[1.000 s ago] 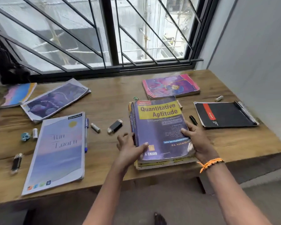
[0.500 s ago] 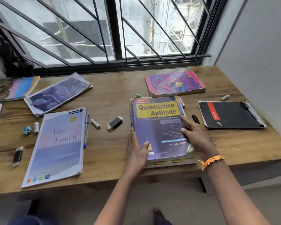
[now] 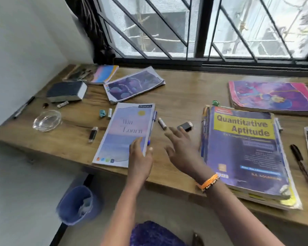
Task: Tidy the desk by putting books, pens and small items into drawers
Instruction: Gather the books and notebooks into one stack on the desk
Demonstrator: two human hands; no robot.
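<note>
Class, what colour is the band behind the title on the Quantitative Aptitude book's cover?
Yellow, on the Quantitative Aptitude book; head view.

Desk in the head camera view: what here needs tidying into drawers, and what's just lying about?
To tidy: Quantitative Aptitude book, lilac notebook, blue pen, pink book, black USB stick.

Lying about: glass bowl, blue bin, window grille.
</note>
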